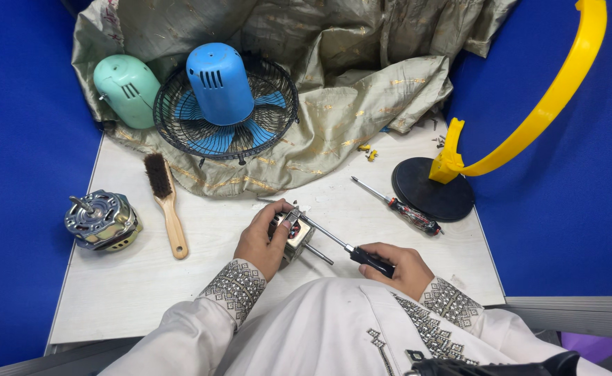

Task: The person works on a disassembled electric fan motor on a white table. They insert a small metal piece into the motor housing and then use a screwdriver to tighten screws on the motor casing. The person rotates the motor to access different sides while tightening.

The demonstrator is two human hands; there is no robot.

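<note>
Low in the middle of the frame, the left hand held a small motor on the tabletop while the right hand gripped a screwdriver, its tip at the motor.

both forearms came up from the bottom edge in white sleeves with patterned embroidered cuffs, angled toward each other. the left hand lay knuckles up, fingers curled forward and thumb pressed in, closed in a grip. the right hand sat lower and further right, closed in a fist, thumb on top, knuckles turned outward. the wrists were bent slightly inward, and the two hands were near each other but apart.
</note>
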